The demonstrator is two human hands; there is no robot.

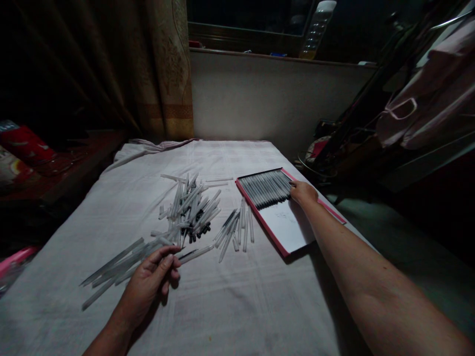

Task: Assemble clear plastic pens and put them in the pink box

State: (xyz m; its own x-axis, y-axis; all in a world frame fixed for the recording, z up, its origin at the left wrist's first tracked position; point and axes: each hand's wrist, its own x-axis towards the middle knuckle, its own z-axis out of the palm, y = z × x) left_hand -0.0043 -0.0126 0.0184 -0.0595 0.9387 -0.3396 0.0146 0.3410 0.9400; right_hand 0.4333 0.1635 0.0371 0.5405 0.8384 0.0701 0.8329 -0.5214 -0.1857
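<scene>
My left hand (150, 279) is closed in a pinch near the front of the cloth, on the end of a clear pen tube (195, 254) that points right. Beside it lies a fan of long clear tubes (111, 269). A heap of clear pen barrels with black tips (191, 210) sits in the middle. A few assembled pens (237, 227) lie to its right. My right hand (302, 192) reaches to a pink-rimmed tray (260, 217), fingers at the right end of a row of pens (267, 188) laid in it.
The work surface is a bed or table under a white cloth (230, 306). A curtain (166, 74) hangs at the back left, and a wall ledge with a bottle (315, 29) lies behind. Clutter and hanging clothes (426, 99) stand at right, red packets (25, 143) at left.
</scene>
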